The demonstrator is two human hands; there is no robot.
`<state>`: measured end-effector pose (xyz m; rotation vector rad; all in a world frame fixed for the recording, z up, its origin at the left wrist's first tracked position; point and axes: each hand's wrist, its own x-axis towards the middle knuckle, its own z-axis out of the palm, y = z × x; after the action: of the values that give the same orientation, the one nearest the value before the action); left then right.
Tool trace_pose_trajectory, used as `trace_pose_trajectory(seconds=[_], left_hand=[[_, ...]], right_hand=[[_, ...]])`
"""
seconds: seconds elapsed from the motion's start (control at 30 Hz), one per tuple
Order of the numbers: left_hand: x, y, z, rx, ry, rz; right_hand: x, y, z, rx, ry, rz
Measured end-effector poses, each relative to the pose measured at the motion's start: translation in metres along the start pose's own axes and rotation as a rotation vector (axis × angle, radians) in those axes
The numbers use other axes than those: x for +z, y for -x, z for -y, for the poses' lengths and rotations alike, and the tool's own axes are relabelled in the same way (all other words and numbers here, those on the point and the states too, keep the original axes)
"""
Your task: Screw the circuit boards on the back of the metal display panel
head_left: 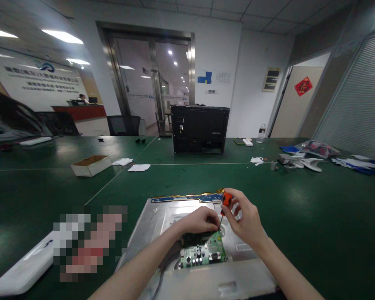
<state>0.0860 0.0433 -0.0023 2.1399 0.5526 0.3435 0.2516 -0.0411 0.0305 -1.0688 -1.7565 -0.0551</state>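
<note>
Box point(92, 168), filled bag point(318, 147), screwdriver point(227, 199) in right hand point(246, 217)

The right hand point(245, 217) holds a thin-shafted orange-and-black plastic-handled screwdriver point(227, 199), apparently touching a rectangular green circuit board point(203, 254); the left hand point(201, 220) curls close by.

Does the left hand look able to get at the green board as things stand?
Probably yes: the left hand is close by the far side of the green board, whose near part lies uncovered.
</note>
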Motion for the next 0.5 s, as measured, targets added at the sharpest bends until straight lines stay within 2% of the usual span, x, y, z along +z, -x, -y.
trace_pose_trajectory(seconds=[0.2,0.5], left_hand=[[0.0001,-0.0002,-0.0001,0.008,0.022,-0.001],[0.0007,0.0008,-0.0006,0.01,0.024,-0.007]], right_hand=[[0.0025,0.0022,-0.0014,0.031,0.012,-0.066],[0.0008,-0.0003,0.0011,-0.007,0.019,-0.032]])
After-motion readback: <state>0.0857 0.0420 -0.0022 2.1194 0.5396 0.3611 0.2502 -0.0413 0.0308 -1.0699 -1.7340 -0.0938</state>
